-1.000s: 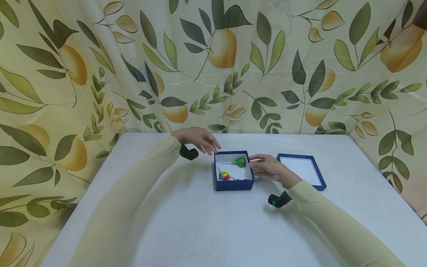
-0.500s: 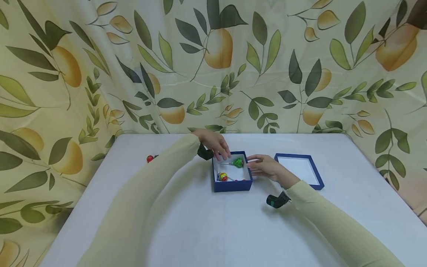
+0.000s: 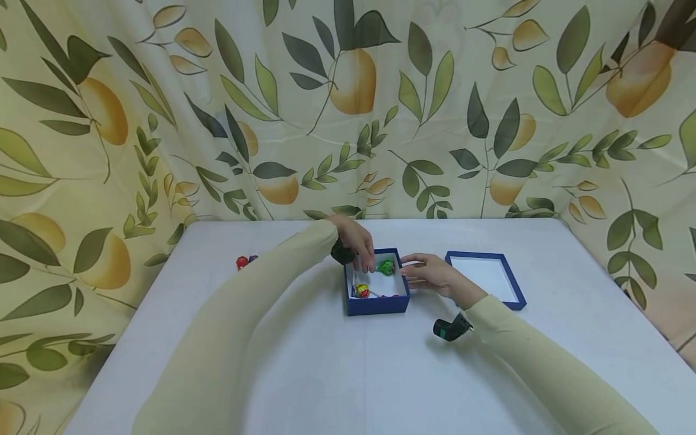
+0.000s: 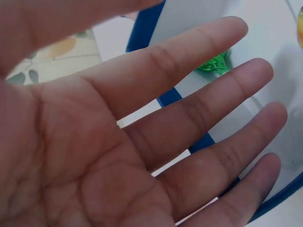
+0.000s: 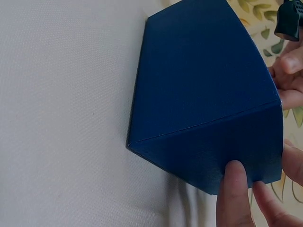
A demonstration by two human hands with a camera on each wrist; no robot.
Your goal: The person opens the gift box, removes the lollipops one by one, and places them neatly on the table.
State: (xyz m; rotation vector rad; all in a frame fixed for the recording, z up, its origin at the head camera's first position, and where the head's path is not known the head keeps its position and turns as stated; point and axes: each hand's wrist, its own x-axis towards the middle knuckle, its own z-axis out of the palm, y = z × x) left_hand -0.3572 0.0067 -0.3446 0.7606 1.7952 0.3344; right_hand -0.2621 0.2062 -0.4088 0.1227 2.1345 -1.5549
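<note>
ok quick rundown: blue box (image 3: 377,307) w/ a white inside sits on the white bench (image 3: 326,374), roughly mid-view, upright w/ its top off. left hand (image 3: 354,241) is reaching in over the box's left side, fingers spread & pretty much straight, nothing in its grip afaict; can't tell if it's actually touching the box. right hand (image 3: 432,275) is on the opp. side, spread too, fingertips pressing the outer wall. inside there's a green-wrapped candy (image 3: 386,267) toward the back right, just beside the left fingertips, plus a yellow-and-red lolly (image 3: 361,290) front left. some pinkish bits (image 3: 389,296) by the front wall, mostly hidden so idk what they are. blue-rimmed lid (image 3: 484,275) lies to the right of the box, white side up. red ball-shaped thing (image 3: 241,262) & a dark one (image 3: 252,258) are off to the left, near the pale left sleeve (image 3: 244,308). leafy fruit-print curtain (image 3: 489,60) behind it all btw.
</note>
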